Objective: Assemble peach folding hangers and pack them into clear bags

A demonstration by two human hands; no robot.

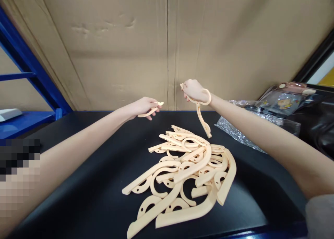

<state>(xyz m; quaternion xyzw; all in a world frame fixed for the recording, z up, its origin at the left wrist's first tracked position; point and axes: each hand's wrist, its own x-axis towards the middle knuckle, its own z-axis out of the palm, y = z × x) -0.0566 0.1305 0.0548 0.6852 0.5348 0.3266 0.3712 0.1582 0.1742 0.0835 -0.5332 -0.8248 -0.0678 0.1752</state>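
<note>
My left hand is closed on a curved cream plastic piece, held above the back part of the black table. To its right and slightly higher, my right hand grips a cream hanger part; its round hook lies against my wrist and one arm hangs down. The fingertips of my right hand are partly hidden. Below both hands, a loose pile of cream hanger parts, with hooks and curved arms, lies on the table.
Cardboard stands upright behind the black table. Clear plastic wrapping and a printed transparent bag lie at the right. A blue metal frame with a white object is at the left.
</note>
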